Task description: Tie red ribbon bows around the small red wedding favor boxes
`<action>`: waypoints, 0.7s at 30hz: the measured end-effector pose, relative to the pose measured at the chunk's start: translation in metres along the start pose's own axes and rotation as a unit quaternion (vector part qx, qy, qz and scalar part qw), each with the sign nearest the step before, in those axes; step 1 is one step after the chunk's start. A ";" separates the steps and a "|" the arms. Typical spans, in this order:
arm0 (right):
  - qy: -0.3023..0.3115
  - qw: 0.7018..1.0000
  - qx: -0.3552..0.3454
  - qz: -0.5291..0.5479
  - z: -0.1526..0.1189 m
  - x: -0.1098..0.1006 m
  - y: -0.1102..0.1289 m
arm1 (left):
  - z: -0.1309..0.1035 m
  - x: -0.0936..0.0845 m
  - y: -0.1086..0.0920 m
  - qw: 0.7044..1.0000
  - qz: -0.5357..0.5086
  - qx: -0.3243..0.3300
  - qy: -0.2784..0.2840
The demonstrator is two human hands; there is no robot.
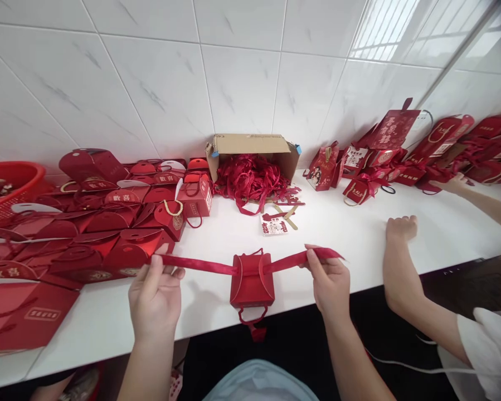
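Observation:
A small red gift box [252, 291] stands near the front edge of the white table, with a cord handle hanging over its near side. A dark red ribbon [204, 264] runs through its top and stretches out to both sides. My left hand [156, 295] pinches the ribbon's left end between thumb and fingers. Opposite it, my right hand [329, 281] pinches the right part, and a short tail sticks out past the fingers. Both ends are raised above the box.
Many red gift boxes [120, 223] crowd the left side, beside a red plastic basket [16, 192]. Behind is an open cardboard box [250, 143] of ribbons, with a printed card [274, 225] before it. At right, a co-worker's hands [402, 228] rest near more boxes [356, 189].

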State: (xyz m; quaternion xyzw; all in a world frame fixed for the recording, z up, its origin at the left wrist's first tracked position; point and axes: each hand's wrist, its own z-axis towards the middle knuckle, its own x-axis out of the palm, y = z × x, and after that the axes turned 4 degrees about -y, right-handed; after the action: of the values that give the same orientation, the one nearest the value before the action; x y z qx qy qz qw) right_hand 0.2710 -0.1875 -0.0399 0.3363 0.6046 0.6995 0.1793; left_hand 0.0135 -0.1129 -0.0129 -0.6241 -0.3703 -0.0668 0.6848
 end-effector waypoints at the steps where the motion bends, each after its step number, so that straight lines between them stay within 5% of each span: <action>1: 0.010 1.000 -0.024 -0.015 0.003 0.002 0.007 | 0.001 0.008 -0.003 0.999 0.009 0.041 0.019; 5: 0.083 0.984 -0.130 -0.085 0.012 0.015 0.037 | -0.001 0.041 -0.014 0.985 0.045 0.148 0.081; 10: 0.142 0.956 -0.241 -0.084 0.018 0.037 0.068 | -0.010 0.075 -0.022 0.963 0.092 0.169 0.191; 15: 0.215 0.938 -0.256 -0.090 0.018 0.048 0.084 | -0.019 0.092 -0.025 0.946 0.131 0.187 0.229; 21: 0.207 0.949 -0.223 -0.086 0.015 0.051 0.085 | -0.023 0.093 -0.027 0.932 0.151 0.187 0.271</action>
State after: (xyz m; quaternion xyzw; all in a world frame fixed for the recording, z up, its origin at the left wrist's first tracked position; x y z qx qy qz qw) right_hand 0.2579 -0.1607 0.0557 0.0822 0.4835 0.8527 0.1798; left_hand 0.0754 -0.1051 0.0648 -0.4912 -0.0779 -0.0587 0.8656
